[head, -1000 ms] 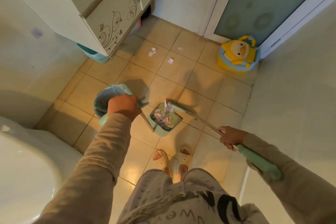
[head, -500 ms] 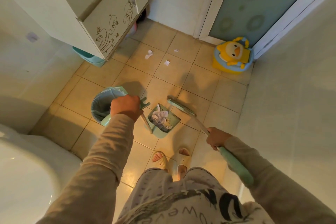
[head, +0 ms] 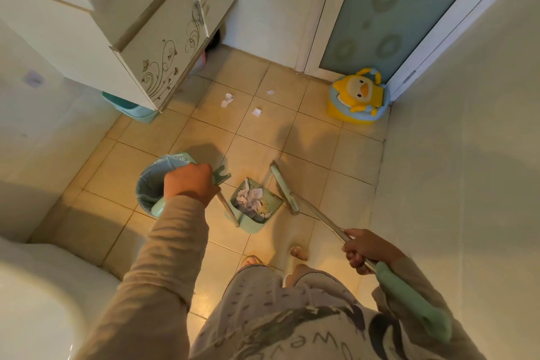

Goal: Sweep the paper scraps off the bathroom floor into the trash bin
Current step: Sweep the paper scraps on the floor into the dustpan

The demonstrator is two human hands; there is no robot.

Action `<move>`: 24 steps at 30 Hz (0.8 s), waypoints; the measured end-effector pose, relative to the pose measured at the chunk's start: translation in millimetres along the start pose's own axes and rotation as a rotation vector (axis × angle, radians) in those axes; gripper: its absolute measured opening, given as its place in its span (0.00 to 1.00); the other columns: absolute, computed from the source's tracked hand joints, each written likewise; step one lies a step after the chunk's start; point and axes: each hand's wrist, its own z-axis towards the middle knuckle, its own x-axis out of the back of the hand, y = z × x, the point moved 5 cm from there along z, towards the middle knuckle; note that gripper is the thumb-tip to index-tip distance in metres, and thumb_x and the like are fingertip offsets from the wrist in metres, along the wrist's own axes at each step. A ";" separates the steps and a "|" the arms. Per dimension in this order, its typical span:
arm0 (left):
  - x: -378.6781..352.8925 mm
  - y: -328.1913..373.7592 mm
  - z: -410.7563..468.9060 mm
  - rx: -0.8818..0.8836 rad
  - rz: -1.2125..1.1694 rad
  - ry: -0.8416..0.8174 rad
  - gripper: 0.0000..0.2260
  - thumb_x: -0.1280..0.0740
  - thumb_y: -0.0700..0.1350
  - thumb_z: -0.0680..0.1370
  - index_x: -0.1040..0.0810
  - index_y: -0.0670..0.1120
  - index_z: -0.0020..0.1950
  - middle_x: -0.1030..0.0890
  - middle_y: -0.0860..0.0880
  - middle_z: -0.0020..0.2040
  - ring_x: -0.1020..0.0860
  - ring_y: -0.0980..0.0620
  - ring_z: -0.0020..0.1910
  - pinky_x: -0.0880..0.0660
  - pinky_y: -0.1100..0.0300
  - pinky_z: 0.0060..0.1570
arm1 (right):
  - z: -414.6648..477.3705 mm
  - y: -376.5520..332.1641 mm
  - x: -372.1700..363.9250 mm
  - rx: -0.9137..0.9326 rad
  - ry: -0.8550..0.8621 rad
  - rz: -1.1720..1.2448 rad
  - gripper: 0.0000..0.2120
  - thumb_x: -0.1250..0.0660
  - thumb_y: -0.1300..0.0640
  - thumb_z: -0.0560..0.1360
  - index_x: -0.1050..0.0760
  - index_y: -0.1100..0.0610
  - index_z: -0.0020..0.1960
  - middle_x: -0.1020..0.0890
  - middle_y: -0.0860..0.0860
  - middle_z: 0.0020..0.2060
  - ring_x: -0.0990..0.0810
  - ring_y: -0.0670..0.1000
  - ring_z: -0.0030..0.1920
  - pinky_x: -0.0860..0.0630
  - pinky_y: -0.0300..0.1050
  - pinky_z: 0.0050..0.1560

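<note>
Below, tiled bathroom floor point(head: 163, 161), seen from head height. At lower left, rim of a white toilet point(head: 38, 295); at upper left, a wall-hung vanity cabinet point(head: 152, 47) with scroll decoration. In the far right corner, beside the frosted door point(head: 388, 9), a yellow duck-shaped potty point(head: 358, 96). Near centre left, the pale blue trash bin point(head: 152, 181), lined with a bag, standing on the floor. Just right of the bin, the green dustpan point(head: 257, 207), loaded with crumpled paper scraps point(head: 251, 199). Left hand point(head: 190, 183) closed around the top of the dustpan's upright handle, partly over the bin's rim. Right hand point(head: 365, 250) gripping the metal shaft of the broom point(head: 285, 188), its green head lying just right of the dustpan. Farther off, near the cabinet, three loose scraps point(head: 227, 99) on the tiles, well apart from the dustpan.
</note>
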 end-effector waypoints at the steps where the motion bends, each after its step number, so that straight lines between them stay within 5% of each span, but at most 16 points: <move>1: -0.3 -0.7 0.7 -0.002 -0.010 0.002 0.19 0.33 0.57 0.74 0.23 0.44 0.56 0.17 0.45 0.49 0.19 0.44 0.48 0.23 0.54 0.48 | -2.6 -0.3 4.0 0.009 0.013 0.009 0.06 0.47 0.69 0.78 0.34 0.61 0.50 0.35 0.53 0.27 0.36 0.43 0.16 0.38 0.32 0.19; 6: 5.1 6.9 4.5 -0.003 -0.007 0.004 0.16 0.34 0.58 0.74 0.21 0.46 0.50 0.18 0.46 0.43 0.19 0.46 0.43 0.24 0.56 0.42 | -5.3 -8.4 26.8 0.038 0.045 0.132 0.08 0.47 0.69 0.78 0.35 0.60 0.43 0.37 0.53 0.27 0.37 0.43 0.15 0.39 0.30 0.20; 13: 23.5 39.4 34.4 0.073 -0.090 0.016 0.15 0.34 0.59 0.74 0.20 0.48 0.49 0.19 0.47 0.39 0.28 0.49 0.34 0.32 0.59 0.37 | 12.1 -21.7 71.0 0.041 0.064 0.184 0.08 0.47 0.70 0.78 0.35 0.60 0.50 0.37 0.53 0.26 0.37 0.43 0.15 0.39 0.30 0.20; 19: 39.5 94.6 58.4 0.146 -0.164 -0.037 0.17 0.34 0.58 0.75 0.22 0.46 0.53 0.18 0.44 0.46 0.20 0.44 0.44 0.26 0.55 0.43 | 33.4 -58.6 126.3 0.055 0.025 0.043 0.06 0.47 0.70 0.77 0.34 0.61 0.47 0.35 0.54 0.27 0.36 0.43 0.16 0.38 0.32 0.21; 24: 53.5 133.5 79.5 0.258 -0.203 -0.021 0.17 0.36 0.58 0.76 0.20 0.45 0.51 0.18 0.44 0.42 0.23 0.45 0.39 0.28 0.55 0.41 | 42.9 -102.7 177.3 0.107 0.005 -0.154 0.06 0.46 0.70 0.76 0.34 0.61 0.48 0.33 0.55 0.27 0.36 0.46 0.19 0.38 0.34 0.20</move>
